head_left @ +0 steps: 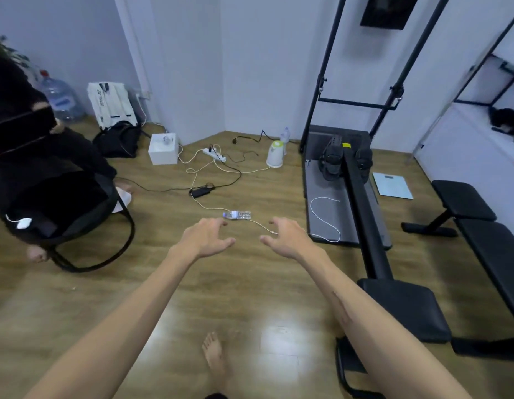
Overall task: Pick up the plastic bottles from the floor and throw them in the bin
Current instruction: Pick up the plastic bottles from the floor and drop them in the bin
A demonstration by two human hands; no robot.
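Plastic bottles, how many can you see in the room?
3. A small plastic bottle lies on the floor just beyond the hands. Another small bottle stands by the wall behind the kettle. A big water jug stands at far left. Others may be hidden.

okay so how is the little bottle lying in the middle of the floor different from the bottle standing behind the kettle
The small bottle lies on its side in the open floor, just beyond the left hand; the bottle by the wall stands upright, partly hidden behind the kettle. The small bottle lies next to a white cable; the other stands clear of it. Both are clear plastic.
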